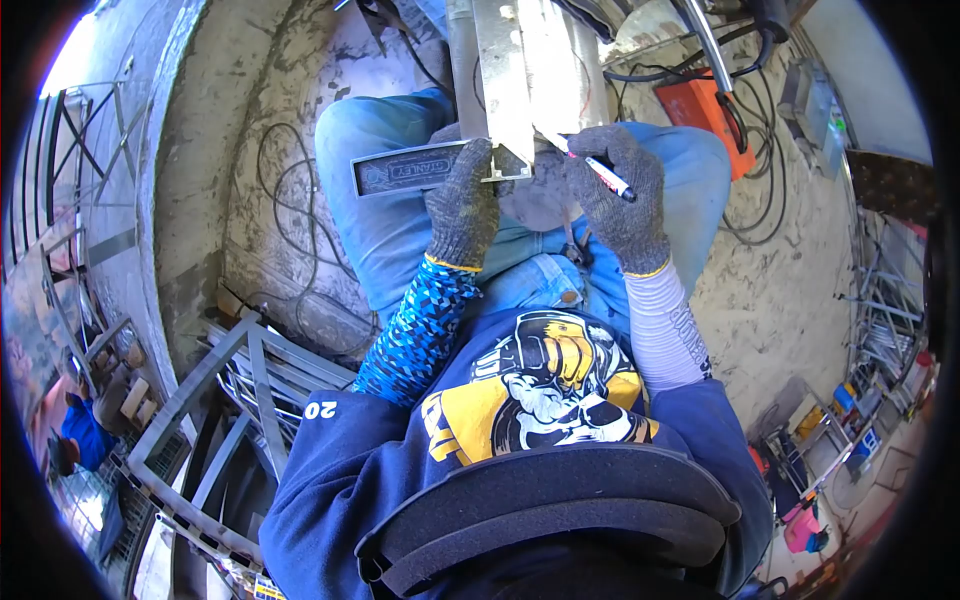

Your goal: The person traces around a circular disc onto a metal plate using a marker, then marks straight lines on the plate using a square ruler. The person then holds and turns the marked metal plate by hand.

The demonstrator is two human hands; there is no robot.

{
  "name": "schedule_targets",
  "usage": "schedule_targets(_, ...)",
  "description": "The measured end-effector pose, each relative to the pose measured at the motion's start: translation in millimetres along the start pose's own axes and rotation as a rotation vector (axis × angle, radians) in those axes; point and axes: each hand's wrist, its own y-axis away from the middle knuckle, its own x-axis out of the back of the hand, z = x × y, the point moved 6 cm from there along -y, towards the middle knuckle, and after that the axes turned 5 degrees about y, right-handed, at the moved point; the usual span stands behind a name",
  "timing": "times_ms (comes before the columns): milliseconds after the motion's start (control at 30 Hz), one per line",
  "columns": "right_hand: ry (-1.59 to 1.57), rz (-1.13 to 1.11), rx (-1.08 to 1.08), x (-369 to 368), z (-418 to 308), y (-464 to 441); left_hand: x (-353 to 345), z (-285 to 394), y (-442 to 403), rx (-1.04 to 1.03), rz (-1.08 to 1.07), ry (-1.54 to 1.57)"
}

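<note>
My left hand (pixel 465 198), in a grey knit glove, is closed around a square with a dark stock marked STANLEY (pixel 400 171). Its thumb presses at the near end of a shiny square metal tube (pixel 507 85), which points away from me. My right hand (pixel 622 185), gloved the same way, grips a white marker (pixel 607 176) with a black end and red print. The marker's thin tip points up and left to the tube's right edge; glare hides whether it touches.
An orange-red case (pixel 704 122) and looped black cables (pixel 765 190) lie on the floor to the right. Metal frames (pixel 215 440) stand at lower left. A concrete ledge (pixel 185 190) runs along the left. Another person in blue (pixel 85 430) is at far left.
</note>
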Motion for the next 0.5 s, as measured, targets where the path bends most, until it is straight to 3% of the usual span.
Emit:
schedule_targets(67,-0.003,-0.009,0.018,0,0,0,3,0,0,0.001,0.037,-0.003)
schedule_targets(167,-0.018,-0.024,0.019,2,-3,2,9,-5,-5,-0.071,-0.093,-0.144)
schedule_targets(267,0.024,-0.108,0.041,3,-2,6,14,-2,-5,-0.279,-0.081,-0.371)
schedule_targets(367,0.025,-0.050,-0.002,8,-4,6,15,-2,-4,-0.228,-0.221,-0.338)
schedule_targets(433,0.025,-0.003,-0.014,8,1,2,9,4,3,-0.642,-0.243,-1.100)
schedule_targets(500,0.025,0.045,-0.024,8,4,-4,8,4,3,-0.640,-0.248,-1.082)
